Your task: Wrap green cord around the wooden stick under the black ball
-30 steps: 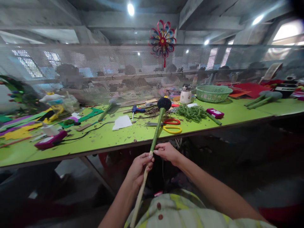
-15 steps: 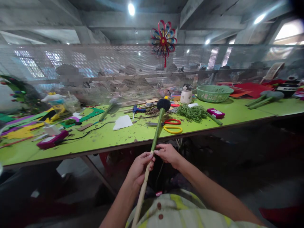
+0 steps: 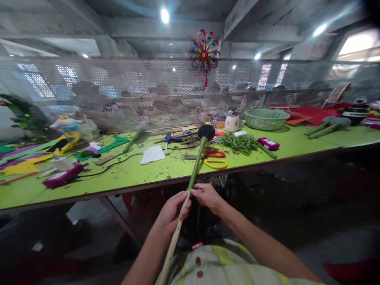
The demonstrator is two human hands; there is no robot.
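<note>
A long pale stick (image 3: pixel 173 241) runs up from my lap, its upper part wrapped in green (image 3: pixel 196 166) and topped by a dark round head (image 3: pixel 206 132). My left hand (image 3: pixel 175 209) is wrapped round the stick just below where the green ends. Right at that edge, the fingers of my right hand (image 3: pixel 206 195) are pinched together against the stick. Scissors with red and yellow handles (image 3: pixel 215 163) lie on the table behind the green part. Right of them sits a pile of green strands (image 3: pixel 239 143).
The green table (image 3: pixel 118 178) holds a white paper piece (image 3: pixel 152 154), a blue glue gun (image 3: pixel 173 138), two magenta boxes (image 3: pixel 63 176), a green basket (image 3: pixel 266 119) and a white bottle (image 3: pixel 232 120). A perforated screen stands behind, with people beyond it.
The view has shifted slightly. Both hands remain at the same place on the stick, and the right fingers now sit closer against the edge of the green wrap.
</note>
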